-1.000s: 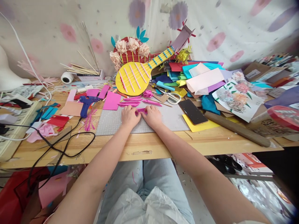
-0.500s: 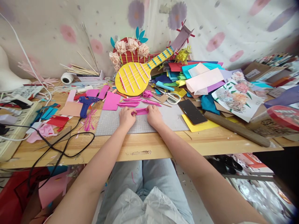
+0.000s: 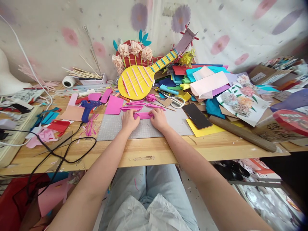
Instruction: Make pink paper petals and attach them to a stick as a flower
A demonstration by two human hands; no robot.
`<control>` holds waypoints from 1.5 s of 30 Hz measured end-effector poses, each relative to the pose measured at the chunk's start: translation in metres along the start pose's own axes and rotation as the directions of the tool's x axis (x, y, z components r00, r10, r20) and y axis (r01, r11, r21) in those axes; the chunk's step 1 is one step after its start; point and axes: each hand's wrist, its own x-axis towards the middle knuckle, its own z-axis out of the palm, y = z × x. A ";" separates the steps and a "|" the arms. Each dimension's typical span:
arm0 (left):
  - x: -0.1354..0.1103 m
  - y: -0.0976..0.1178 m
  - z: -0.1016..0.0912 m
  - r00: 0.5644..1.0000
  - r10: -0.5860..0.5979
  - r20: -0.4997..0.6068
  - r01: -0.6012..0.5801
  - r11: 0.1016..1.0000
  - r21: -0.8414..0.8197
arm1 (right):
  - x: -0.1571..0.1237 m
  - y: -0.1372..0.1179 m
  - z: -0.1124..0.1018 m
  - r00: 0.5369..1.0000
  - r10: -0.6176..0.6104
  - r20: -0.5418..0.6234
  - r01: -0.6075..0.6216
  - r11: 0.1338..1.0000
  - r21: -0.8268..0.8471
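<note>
A folded strip of magenta paper (image 3: pixel 144 115) lies low over the grey cutting mat (image 3: pixel 113 130), stretched between my hands. My left hand (image 3: pixel 130 120) has its fingers closed on the strip's left end. At the right end, my right hand (image 3: pixel 158 118) grips it with curled fingers; the fingertips are partly hidden. Just beyond are several magenta folded pieces (image 3: pixel 132 107), a crumpled magenta paper flower (image 3: pixel 150 97) and a flat magenta sheet (image 3: pixel 114 105).
A yellow paper lute (image 3: pixel 136 83) leans at the back. Scissors (image 3: pixel 177 102), a phone (image 3: pixel 197 115) and a wooden rod (image 3: pixel 243 133) lie to the right. On the left stands a blue glue gun (image 3: pixel 88 109) with a looping black cord (image 3: pixel 64 157). Paper sheets (image 3: pixel 209 81) are heaped behind.
My fingers have shifted slightly on the magenta strip, which now looks flatter between them. The whole view has moved a little; the other things stay in place.
</note>
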 end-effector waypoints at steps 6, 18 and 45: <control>0.013 0.000 0.003 0.998 -0.061 0.012 0.062 0.998 -0.026 | 0.000 0.000 0.001 1.000 -0.001 -0.006 0.001 1.000 -0.010; 0.008 -0.005 -0.001 0.996 0.085 0.034 -0.083 0.995 -0.051 | 0.003 0.002 0.003 0.996 -0.073 -0.060 0.079 0.991 0.104; 0.004 -0.014 -0.003 0.991 0.132 0.034 -0.124 0.976 -0.178 | -0.001 -0.005 -0.007 0.990 -0.112 0.080 0.084 0.954 0.288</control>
